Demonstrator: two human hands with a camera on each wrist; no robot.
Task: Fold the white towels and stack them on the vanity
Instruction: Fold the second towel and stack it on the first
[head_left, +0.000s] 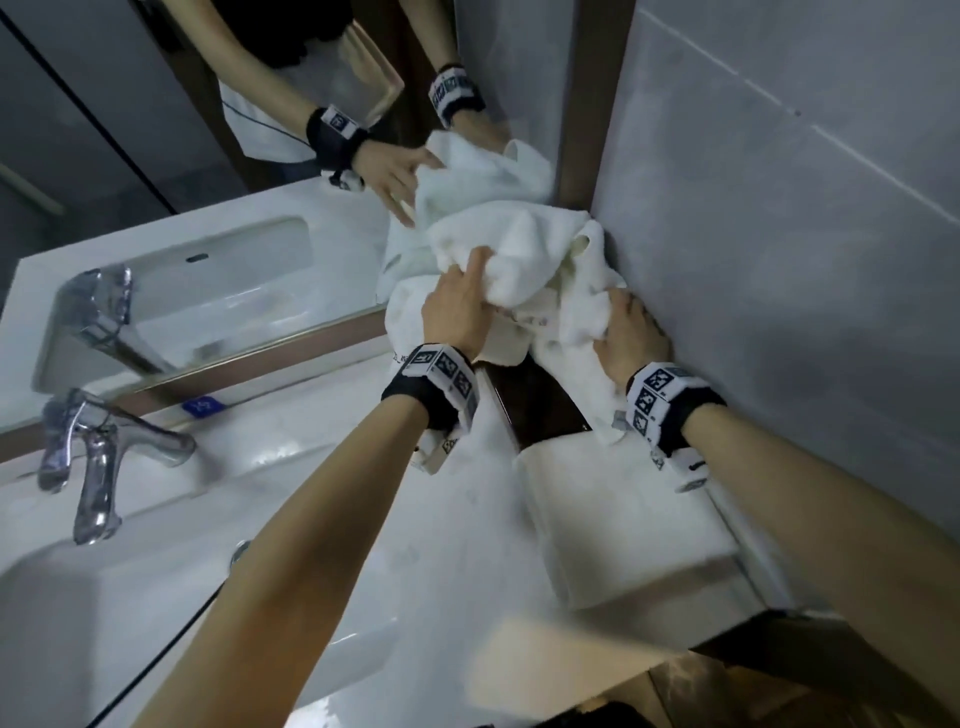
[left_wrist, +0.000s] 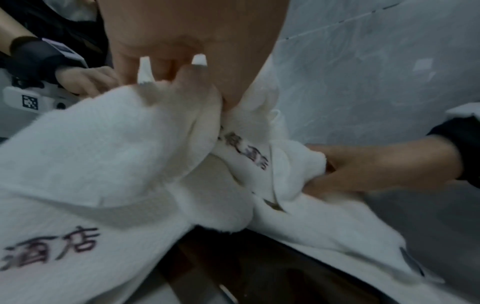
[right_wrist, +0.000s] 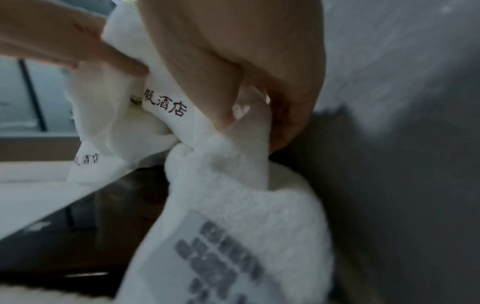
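Gripping: both hands hold one crumpled white towel (head_left: 524, 254) in the far right corner of the vanity (head_left: 322, 467), where the mirror (head_left: 156, 156) meets the grey tiled wall (head_left: 779, 234).
Folded towel: nearest to the person, a flat folded towel (head_left: 623, 525) lies on the right end of the vanity, just beside the wall.
Dark box: behind the folded towel stands a dark brown object (head_left: 540, 405); I cannot tell what it is. The loose ends of the crumpled towel hang over it.
Left hand: the left hand (head_left: 457, 312) is closed on a bunch of the towel, fingers curled into the cloth. From the left wrist view the fingers (left_wrist: 182, 82) pinch a thick fold.
Right hand: the right hand (head_left: 631, 338) is closed on the right side of the same towel, close to the wall. From the right wrist view the thumb and fingers (right_wrist: 291, 115) clamp a fold.
Printing: dark characters (right_wrist: 166, 105) are printed on a hem of the towel between the two hands.
Sink: to the left, the white sink (head_left: 78, 597) with a chrome tap (head_left: 98, 457) is well apart from the towels.
Mirror: it reflects the hands, the towel and the tap.
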